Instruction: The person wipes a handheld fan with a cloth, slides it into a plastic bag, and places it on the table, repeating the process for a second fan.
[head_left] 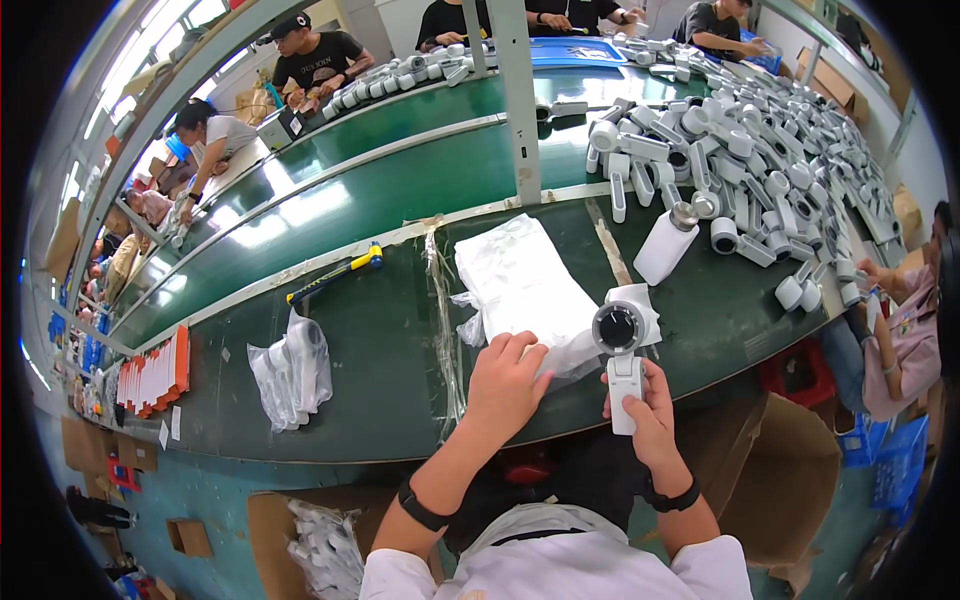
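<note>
My right hand is closed round the handle of a white handheld device, whose round head has a dark ring and points away from me. A small white cloth or paper shows behind that head. My left hand lies at the near edge of a stack of clear plastic bags, fingers apart and touching the film. Whether a single bag is lifted cannot be made out. To the left lie several white devices in clear bags.
A white bottle with a metal cap stands near a large heap of similar devices. A yellow and black hammer lies by the ledge. Orange boxes line the left end. Cardboard boxes flank me; co-workers sit across and at right.
</note>
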